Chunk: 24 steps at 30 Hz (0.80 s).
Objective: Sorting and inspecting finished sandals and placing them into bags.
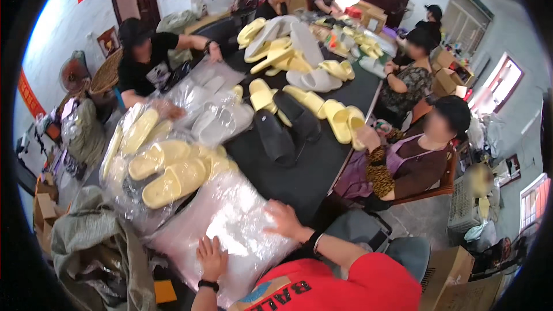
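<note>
Left grip [212,259]: laid flat on the plastic, fingers spread, grasping nothing, a dark band at your wrist.
Right grip [286,223]: also released, palm down near the right edge of the same plastic, your fingers reaching toward its middle.
Clear plastic [230,210]: spread beneath both your palms at the near end of the worktop [245,164], glossy with reflected light (bags or loose film, you cannot tell from here).
Wrapped yellow slippers [175,187]: heaped in clear bags just beyond the plastic, to your left.
Wrapped pale grey slippers [222,124]: farther up the worktop, next to the yellow ones.
Black slippers [275,138]: two, lying unwrapped mid-worktop, with yellow slippers [344,121] to their right.
Far pile [282,49]: yellow and pale grey slippers, stacked and overlapping.
Co-worker at left [144,60]: in a dark top and cap, both hands at the clear bags across from the row of seated workers.
Co-worker at right [423,152]: seated in a brown top with patterned sleeves, hands at a yellow slipper by the worktop's edge.
Woven sack [86,224]: slumped and grey-green at your lower left, an orange card [165,291] near it.
Cardboard boxes [446,273]: at your lower right.
</note>
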Each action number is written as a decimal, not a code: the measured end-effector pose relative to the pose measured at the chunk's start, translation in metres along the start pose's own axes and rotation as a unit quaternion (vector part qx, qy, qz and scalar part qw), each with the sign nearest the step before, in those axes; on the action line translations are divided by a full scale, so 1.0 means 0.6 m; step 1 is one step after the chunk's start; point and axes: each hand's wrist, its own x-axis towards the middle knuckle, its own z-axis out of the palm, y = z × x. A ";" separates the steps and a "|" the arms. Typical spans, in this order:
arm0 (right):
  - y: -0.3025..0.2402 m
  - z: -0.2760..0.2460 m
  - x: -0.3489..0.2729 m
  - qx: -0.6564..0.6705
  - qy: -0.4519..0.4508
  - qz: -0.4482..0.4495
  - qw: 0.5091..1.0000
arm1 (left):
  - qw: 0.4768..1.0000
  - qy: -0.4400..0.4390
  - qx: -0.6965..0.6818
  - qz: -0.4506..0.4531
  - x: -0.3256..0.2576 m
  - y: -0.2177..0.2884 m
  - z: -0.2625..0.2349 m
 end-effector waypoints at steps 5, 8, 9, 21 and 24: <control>0.027 -0.051 0.027 0.325 0.204 0.207 0.900 | 0.998 -0.050 0.007 0.022 0.026 -0.018 0.005; 0.027 -0.107 0.018 0.274 0.108 0.146 0.945 | 0.979 -0.065 -0.190 -0.011 0.018 0.012 -0.105; 0.025 -0.129 0.015 0.168 0.036 0.108 0.979 | 0.966 -0.060 -0.251 0.026 0.008 0.034 -0.157; -0.080 -0.071 -0.001 -0.030 -0.189 -0.162 0.968 | 0.907 -0.154 -0.344 0.187 0.070 0.206 -0.132; -0.084 -0.064 0.013 0.005 -0.155 -0.180 0.971 | 0.930 -0.113 -0.297 0.185 0.099 0.204 -0.112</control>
